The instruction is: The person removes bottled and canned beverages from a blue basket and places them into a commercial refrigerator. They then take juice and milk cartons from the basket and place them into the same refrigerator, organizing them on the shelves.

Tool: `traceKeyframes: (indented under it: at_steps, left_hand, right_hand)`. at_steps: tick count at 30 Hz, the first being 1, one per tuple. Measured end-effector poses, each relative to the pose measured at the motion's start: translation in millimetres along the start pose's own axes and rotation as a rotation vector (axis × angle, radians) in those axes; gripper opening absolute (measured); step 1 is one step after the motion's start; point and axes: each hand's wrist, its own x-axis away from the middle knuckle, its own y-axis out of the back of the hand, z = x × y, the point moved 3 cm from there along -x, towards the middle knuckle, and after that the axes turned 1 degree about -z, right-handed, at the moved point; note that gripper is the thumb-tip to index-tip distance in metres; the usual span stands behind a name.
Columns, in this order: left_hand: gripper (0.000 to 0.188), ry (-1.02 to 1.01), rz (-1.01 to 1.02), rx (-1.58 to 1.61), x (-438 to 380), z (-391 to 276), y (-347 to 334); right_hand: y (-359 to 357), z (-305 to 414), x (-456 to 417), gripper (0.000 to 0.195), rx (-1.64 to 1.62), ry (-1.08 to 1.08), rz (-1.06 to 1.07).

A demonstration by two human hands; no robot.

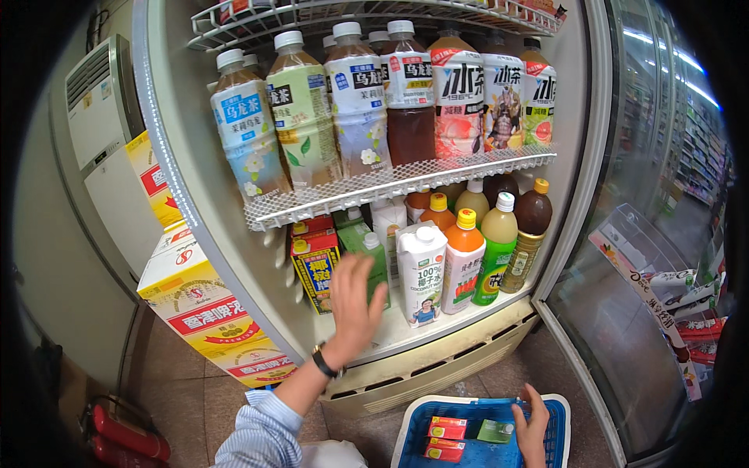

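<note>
My left hand [354, 301], with a dark band at the wrist, is raised at the refrigerator's bottom shelf, fingers spread. It partly covers a green carton [364, 243] with a white cap and the edge of a black coconut drink carton [313, 275]; whether it touches either is unclear. A white coconut water carton [424, 281] stands to its right. My right hand [531, 424] hovers at the far right of a blue basket with a white rim [409, 412], nothing seen in its fingers. Inside the basket are two red-topped cartons [447, 428] and a green-topped carton [494, 432].
Juice and tea bottles [497, 257] stand right of the cartons. Above, a white wire shelf [409, 184] holds several tea bottles [363, 117]. The glass door [585, 263] is swung out right. Yellow beer boxes [205, 310] stack at left, near red fire extinguishers [126, 436].
</note>
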Motion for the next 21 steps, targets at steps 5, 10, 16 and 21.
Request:
traceKeyframes:
  at_steps: [5, 10, 16, 21]
  left_hand:
    - [0.056, 0.061, 0.065, -0.357, -32, 40, -13]
    - [0.053, 0.049, 0.113, -0.347, -28, 45, -17]
    - [0.054, 0.020, 0.147, -0.131, -11, 20, 0]
    - [0.078, 0.086, 0.217, 0.151, 3, 19, 6]
  right_hand:
    - [-35, 94, -51, 0.042, -0.055, 0.318, 0.121]
    - [-67, 131, -61, 0.040, -0.149, 0.355, 0.124]
    - [-85, 126, -51, 0.036, -0.154, 0.361, 0.159]
    - [-83, 135, -51, 0.037, -0.228, 0.316, 0.176]
